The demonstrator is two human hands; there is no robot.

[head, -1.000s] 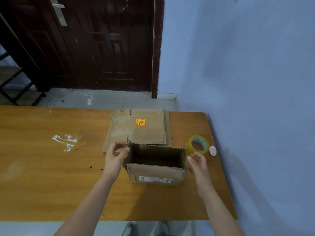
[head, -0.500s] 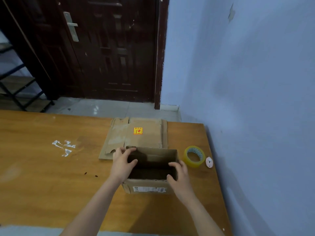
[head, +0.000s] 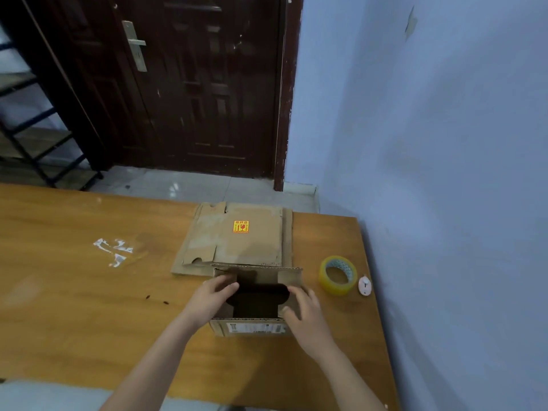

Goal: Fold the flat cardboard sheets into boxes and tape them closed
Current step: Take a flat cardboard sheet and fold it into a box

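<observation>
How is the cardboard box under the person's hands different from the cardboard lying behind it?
The box stands upright with its top open, while the flat cardboard sheets lie flat on the table. The left hand and right hand press the box's side flaps inward; nothing touches the sheets. The box bears a white label, the sheets a yellow sticker. Both are brown corrugated cardboard.

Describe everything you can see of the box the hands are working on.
The box is brown corrugated cardboard, standing upright on the wooden table with its top open and its inside dark. A white printed label shows on its near side. The left hand and right hand press its two side flaps inward. The far flap stands up. Flat sheets lie just behind it.
</observation>
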